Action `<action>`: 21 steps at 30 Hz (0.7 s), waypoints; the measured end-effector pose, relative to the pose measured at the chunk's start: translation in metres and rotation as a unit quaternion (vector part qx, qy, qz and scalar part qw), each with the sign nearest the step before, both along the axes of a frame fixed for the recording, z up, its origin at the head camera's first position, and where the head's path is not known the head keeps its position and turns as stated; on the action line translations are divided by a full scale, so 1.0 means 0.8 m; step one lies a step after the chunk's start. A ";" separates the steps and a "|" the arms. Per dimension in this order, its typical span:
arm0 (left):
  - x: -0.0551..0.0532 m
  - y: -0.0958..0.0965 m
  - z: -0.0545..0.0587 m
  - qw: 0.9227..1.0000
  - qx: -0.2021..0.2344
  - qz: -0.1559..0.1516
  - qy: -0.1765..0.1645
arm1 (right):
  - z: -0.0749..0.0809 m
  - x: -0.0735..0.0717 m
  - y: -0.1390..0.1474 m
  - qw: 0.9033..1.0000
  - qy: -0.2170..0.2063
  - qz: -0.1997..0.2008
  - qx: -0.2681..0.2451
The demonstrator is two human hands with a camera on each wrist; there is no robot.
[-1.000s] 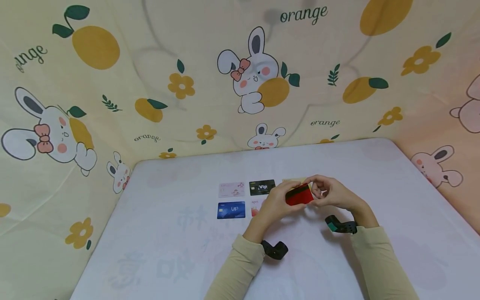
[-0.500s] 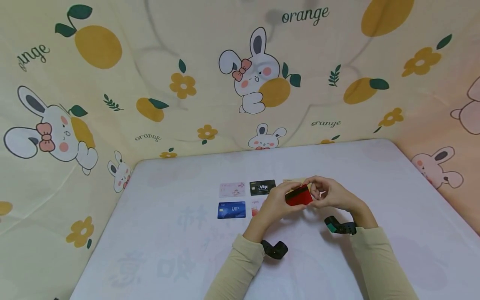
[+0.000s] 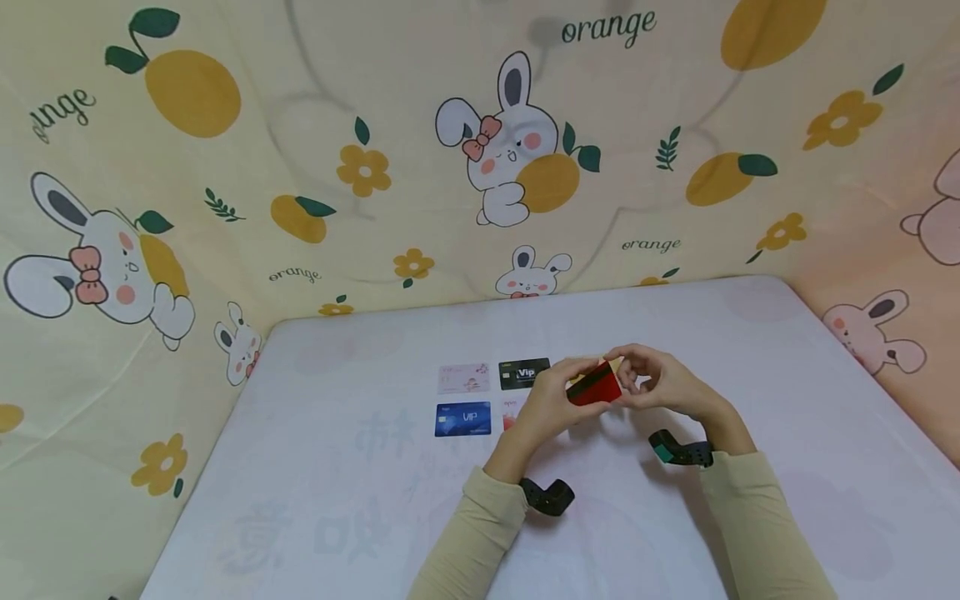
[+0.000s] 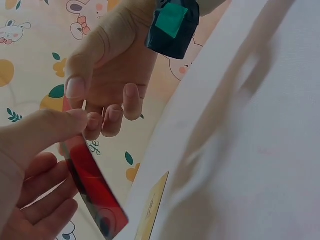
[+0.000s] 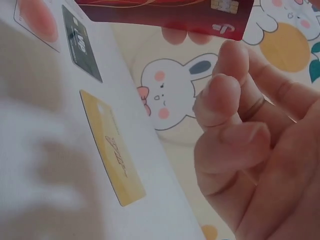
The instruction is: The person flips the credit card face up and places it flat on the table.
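Note:
A red card [image 3: 597, 385] with a dark stripe is held tilted above the table between both hands. Its other face, in the right wrist view, shows a gold chip. My left hand [image 3: 551, 402] grips one end between thumb and fingers. At the opposite end, my right hand [image 3: 660, 382] holds the card by thumb and index finger; its other fingers are curled loosely. Below lies a yellow card [image 5: 112, 147], mostly hidden behind the hands in the head view. Left of the hands lie a black VIP card [image 3: 523, 374] and a partly covered pink-red card [image 3: 513, 410].
A pale pink card [image 3: 463, 379] and a blue VIP card [image 3: 462, 419] lie flat at the left of the group. The white table [image 3: 337, 483] runs back to a patterned cloth backdrop [image 3: 375, 125]. Each wrist wears a dark camera band.
Both hands have lifted the red card slightly and tilted it, its right end now higher. The cards on the table have not moved.

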State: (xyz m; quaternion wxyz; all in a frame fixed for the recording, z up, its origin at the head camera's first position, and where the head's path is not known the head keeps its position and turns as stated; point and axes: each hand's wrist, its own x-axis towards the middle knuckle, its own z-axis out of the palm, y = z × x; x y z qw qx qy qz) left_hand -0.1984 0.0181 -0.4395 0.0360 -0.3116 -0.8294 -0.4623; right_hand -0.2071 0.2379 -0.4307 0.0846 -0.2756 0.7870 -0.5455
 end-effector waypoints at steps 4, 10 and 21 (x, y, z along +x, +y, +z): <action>-0.001 -0.003 0.001 1.000 0.006 0.014 -0.007 | 0.000 0.000 0.000 1.000 -0.015 -0.014 -0.007; -0.002 -0.007 0.006 0.999 0.036 0.020 -0.022 | -0.008 -0.003 -0.001 0.999 -0.025 -0.016 -0.013; 0.000 -0.010 0.011 0.996 0.078 0.017 -0.048 | -0.023 -0.007 -0.008 0.997 -0.062 0.014 -0.033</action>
